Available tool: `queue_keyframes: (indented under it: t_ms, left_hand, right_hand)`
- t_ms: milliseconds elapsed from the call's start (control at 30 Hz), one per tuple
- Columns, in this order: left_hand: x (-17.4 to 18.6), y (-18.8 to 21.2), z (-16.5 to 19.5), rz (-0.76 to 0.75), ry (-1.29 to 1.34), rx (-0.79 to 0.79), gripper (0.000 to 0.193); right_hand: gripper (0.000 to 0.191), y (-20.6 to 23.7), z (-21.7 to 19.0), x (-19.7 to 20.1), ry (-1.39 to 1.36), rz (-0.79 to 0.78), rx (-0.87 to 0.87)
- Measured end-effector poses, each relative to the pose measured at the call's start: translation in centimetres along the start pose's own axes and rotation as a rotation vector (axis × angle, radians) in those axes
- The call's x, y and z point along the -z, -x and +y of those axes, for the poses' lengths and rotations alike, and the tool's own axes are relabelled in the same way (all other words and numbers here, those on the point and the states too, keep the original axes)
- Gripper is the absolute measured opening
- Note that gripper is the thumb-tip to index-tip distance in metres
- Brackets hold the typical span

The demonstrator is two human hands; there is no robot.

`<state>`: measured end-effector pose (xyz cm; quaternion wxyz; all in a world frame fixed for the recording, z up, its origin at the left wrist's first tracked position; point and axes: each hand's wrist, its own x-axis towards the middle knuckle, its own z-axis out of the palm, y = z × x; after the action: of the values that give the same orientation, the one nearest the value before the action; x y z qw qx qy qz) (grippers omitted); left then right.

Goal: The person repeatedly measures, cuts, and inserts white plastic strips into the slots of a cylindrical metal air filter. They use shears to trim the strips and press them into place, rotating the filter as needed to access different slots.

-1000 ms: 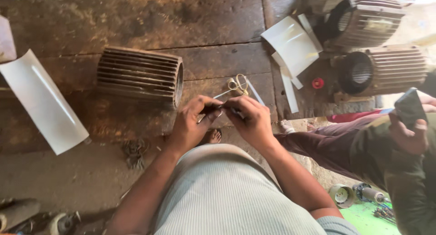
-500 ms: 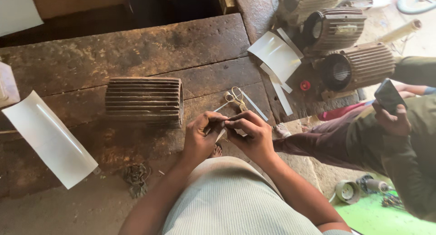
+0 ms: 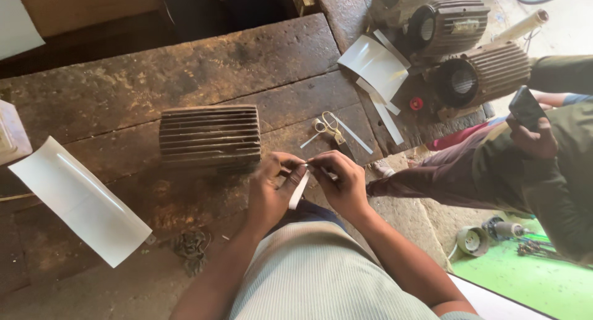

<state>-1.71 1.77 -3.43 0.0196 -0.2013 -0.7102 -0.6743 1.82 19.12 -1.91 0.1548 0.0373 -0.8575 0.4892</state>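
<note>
The left hand (image 3: 270, 187) and the right hand (image 3: 341, 183) meet just above the person's lap, at the near edge of a worn wooden workbench (image 3: 185, 67). Both are closed in a pinch on a narrow white paper strip (image 3: 299, 189): the fingertips of each hand grip its upper end, where the two hands nearly touch, and the rest of the strip hangs down and slightly left between the palms, resting against the left hand's fingers.

Just beyond the left hand, a ribbed metal motor housing (image 3: 210, 136) lies on its side on the bench. Beyond the right hand lie a pair of scissors (image 3: 327, 126) with a loose thin strip beside them. Farther left, a large curved white sheet (image 3: 80, 199) rests on the bench, well apart from the hands. At the far right end stand two more finned motors (image 3: 488, 70) with white sheets (image 3: 377, 63) leaning by them. A seated person (image 3: 543, 153) at the right holds a phone (image 3: 526, 107).
</note>
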Motion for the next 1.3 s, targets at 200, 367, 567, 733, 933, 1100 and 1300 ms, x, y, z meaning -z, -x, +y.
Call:
queue_keyframes:
  t_ms: [200,367,567,733,933,1100,1300]
  left_hand:
    - [1.8,0.6,0.4,-0.090,0.170,0.302,0.015]
    - [2.1,1.4,-0.4,-0.204,0.512,0.581,0.014]
    - [3.0,2.4,-1.3,-0.255,0.518,0.487,0.015]
    - [2.9,2.4,-1.8,-0.311,0.570,0.505,0.013]
    - [2.4,2.8,-1.8,-0.251,0.383,0.494,0.015]
    - [1.9,2.9,-1.4,-0.178,0.078,0.127,0.014]
    - [1.6,2.4,-0.2,-0.225,0.453,0.470,0.018]
  right_hand:
    - [0.016,1.1,-2.2,0.0,0.059,-0.046,-0.010]
    - [0.019,1.9,-2.5,-0.2,0.220,-0.014,0.317]
    - [0.021,3.1,-2.4,-0.7,0.213,-0.027,0.246]
    - [0.023,3.3,-2.4,-0.6,0.243,-0.002,0.362]
    - [0.023,3.0,-2.4,-0.5,0.172,-0.064,0.149]
    - [0.021,3.0,-2.8,0.4,0.054,-0.172,-0.038]
    - [0.022,3.0,-3.0,1.0,0.086,-0.074,0.188]
